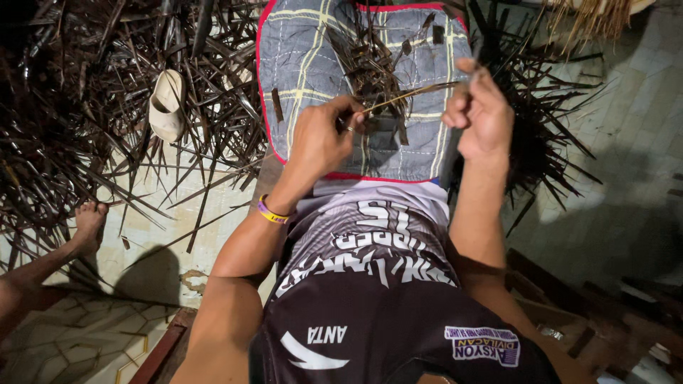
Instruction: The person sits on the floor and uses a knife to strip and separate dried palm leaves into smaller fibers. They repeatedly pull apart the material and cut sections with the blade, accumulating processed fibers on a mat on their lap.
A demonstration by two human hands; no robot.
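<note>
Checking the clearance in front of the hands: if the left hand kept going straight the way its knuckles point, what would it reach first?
Probably the dark scraps lying on the grey checked cloth, just beyond the left hand. Depth is unclear.

Sandal (167,104) on leaf strips (78,107), left of cloth (306,78)

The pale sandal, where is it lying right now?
In the head view, the pale sandal lies at upper left on the pile of dry palm strips, left of the grey plaid cloth and the left hand.
</note>
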